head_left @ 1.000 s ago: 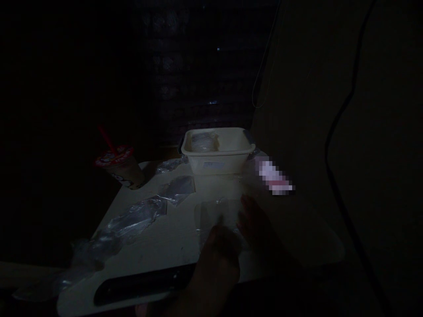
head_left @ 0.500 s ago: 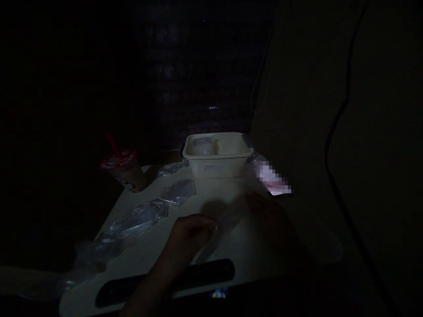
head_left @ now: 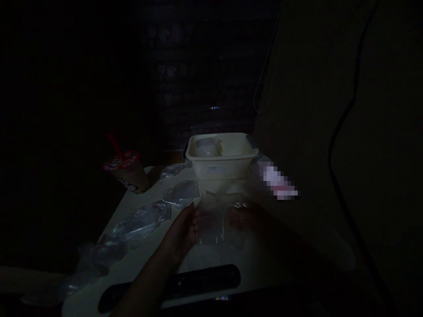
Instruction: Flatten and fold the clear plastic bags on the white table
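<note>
My left hand (head_left: 185, 231) pinches the left side of a clear plastic bag (head_left: 214, 229), thumb on top. At the bag's other side my right hand (head_left: 243, 216) is closed on it, dim and partly seen through the film. The bag hangs spread between both hands, above the white table (head_left: 198, 259). Beyond it stands a cream plastic basin (head_left: 221, 167) with dark handles and a stack of clear packets (head_left: 207, 146) inside on the left. More flat clear plastic bags (head_left: 142, 222) lie in a row left of my left forearm.
A drink cup (head_left: 130, 176) with a red-patterned lid and a red straw stands at the table's left edge. Right of the basin is a blurred-out pinkish item (head_left: 277, 182). A black slot (head_left: 205, 279) runs along the near edge. A dark cable (head_left: 337, 123) hangs at right. The room is very dark.
Both hands have brought the plastic bag level and spread it wider. My left hand has turned upright and risen slightly; my right hand has come lower and a little left.
</note>
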`<state>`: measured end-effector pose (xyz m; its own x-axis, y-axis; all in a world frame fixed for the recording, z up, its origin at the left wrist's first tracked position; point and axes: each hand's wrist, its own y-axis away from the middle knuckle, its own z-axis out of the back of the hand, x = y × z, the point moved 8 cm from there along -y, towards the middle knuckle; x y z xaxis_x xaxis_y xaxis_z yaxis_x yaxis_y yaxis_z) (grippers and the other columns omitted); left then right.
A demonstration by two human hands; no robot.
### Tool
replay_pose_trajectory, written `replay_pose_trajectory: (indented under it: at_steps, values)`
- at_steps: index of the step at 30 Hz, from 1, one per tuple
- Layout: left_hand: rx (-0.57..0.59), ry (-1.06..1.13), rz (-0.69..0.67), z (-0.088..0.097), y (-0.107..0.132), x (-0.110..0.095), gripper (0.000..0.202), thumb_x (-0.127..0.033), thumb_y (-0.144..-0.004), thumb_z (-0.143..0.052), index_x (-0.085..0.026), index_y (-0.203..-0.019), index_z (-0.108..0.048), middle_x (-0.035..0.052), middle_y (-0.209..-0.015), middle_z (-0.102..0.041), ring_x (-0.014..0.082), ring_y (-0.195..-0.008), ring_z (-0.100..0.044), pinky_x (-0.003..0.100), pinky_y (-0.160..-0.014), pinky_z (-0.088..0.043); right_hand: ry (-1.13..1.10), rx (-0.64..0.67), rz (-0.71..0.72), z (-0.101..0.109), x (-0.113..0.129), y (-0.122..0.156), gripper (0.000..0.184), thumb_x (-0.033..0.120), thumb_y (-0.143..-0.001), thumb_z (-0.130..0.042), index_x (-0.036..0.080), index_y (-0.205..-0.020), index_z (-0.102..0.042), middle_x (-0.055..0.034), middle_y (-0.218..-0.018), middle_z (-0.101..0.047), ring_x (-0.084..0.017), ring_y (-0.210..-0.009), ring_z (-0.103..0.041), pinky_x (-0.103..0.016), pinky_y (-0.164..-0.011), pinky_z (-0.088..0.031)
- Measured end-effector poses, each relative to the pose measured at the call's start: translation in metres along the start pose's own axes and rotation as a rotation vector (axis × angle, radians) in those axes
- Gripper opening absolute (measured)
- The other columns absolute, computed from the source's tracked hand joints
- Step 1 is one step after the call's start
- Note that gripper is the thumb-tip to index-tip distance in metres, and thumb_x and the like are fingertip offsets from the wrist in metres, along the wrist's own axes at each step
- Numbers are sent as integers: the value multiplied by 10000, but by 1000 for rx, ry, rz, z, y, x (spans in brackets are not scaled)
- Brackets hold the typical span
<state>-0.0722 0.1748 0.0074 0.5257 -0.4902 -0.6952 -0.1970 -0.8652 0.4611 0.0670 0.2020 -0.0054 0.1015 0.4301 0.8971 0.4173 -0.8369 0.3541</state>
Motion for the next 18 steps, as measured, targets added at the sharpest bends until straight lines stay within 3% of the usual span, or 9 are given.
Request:
replay_pose_trajectory:
  at_steps: [2,4,7,12,18]
  values:
    - [72,-27,43,-3,-3,5,146,-228,-682,-537,-116,-588,-529,-36,-478,-491,39,-423,-474,135,-443,-396,-38,4,-31,-2,-2,1,134,278,-659,-543,155,-658,-597,-31,-618,-635,-111,-513,-583,-205,-447,-430]
    - [66,-91,2,-1,-6,5,43,-152,-651,-569,-113,-653,-550,-24,-545,-543,57,-489,-525,154,-504,-429,-45,13,-44,-3,-3,2,144,288,-643,-559,151,-624,-599,-27,-597,-632,-101,-491,-571,-189,-423,-416]
    - [36,-175,-71,3,-8,4,97,-123,-634,-579,-107,-729,-572,12,-653,-608,92,-599,-577,179,-576,-449,-65,35,-37,-1,-5,3,152,295,-647,-551,155,-656,-608,-19,-587,-631,-101,-485,-569,-192,-423,-410]
    - [20,-205,-106,6,-10,2,121,-167,-608,-603,-112,-715,-595,13,-618,-623,86,-536,-568,166,-517,-437,-48,-10,-19,9,-7,0,257,342,-587,-600,118,-714,-604,-22,-505,-604,-119,-421,-543,-244,-430,-412]
    - [7,-241,-120,4,-8,0,124,-197,-573,-620,-123,-672,-605,-4,-550,-606,81,-468,-541,164,-460,-417,-40,14,30,4,2,5,337,394,-498,-664,118,-682,-608,-4,-458,-581,-95,-366,-498,-211,-366,-356]
